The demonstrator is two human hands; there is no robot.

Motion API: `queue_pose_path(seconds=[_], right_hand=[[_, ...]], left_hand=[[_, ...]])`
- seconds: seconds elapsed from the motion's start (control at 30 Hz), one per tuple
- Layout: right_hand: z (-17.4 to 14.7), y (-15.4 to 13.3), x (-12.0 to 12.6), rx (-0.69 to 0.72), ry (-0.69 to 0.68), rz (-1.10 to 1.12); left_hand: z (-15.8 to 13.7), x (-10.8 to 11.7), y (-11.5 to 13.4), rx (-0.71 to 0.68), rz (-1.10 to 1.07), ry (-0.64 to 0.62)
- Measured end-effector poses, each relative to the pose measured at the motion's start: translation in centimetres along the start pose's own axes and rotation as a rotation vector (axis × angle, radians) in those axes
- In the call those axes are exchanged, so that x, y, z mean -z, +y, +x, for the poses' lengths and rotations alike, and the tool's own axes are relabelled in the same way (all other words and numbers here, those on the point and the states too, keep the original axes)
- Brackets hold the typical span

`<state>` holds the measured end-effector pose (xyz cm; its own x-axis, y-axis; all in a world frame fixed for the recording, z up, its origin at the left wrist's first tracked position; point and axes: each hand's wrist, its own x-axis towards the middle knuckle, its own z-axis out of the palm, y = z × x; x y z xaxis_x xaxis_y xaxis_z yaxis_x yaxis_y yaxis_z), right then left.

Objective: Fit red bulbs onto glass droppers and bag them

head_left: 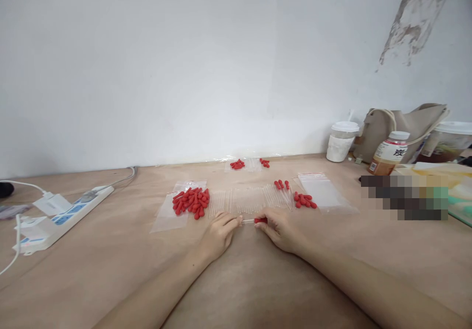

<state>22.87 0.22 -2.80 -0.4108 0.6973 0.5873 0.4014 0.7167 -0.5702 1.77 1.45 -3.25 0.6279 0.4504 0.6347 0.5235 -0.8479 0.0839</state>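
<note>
My left hand [221, 231] pinches one end of a thin clear glass tube [248, 221]. At the tube's other end, my right hand [282, 228] grips a red rubber bulb [260, 220], the two meeting end to end just above the table. Behind my hands lies a row of clear tubes [239, 198] side by side. A heap of red bulbs [191, 201] rests on a plastic bag to the left of the row. A few tubes with red bulbs on their ends [281, 185] lie at its right end, beside a small cluster of loose red bulbs [304, 200].
Empty clear zip bags [326, 194] lie at right. By the wall are more red bulbs [238, 164] in clear packaging. A white power strip [70, 218] with chargers sits at left. A lidded cup [341, 142], a bottle [389, 154] and a bag [368, 132] stand at back right.
</note>
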Motion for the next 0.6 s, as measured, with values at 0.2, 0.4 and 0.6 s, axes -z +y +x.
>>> queue_pose_path(seconds=[0.2,0.4,0.6], right_hand=[[0.05,0.03,0.02,0.027,-0.005,-0.016],[-0.14,0.21,0.06,0.046,-0.034,-0.039],[-0.44,0.6,-0.14,0.088,-0.076,-0.128]], left_hand=[[0.1,0.16,0.24,-0.027,0.034,-0.036],[-0.02,-0.02,0.28,-0.054,0.121,-0.044],[-0.01,0.0,0.4,-0.054,0.119,-0.094]])
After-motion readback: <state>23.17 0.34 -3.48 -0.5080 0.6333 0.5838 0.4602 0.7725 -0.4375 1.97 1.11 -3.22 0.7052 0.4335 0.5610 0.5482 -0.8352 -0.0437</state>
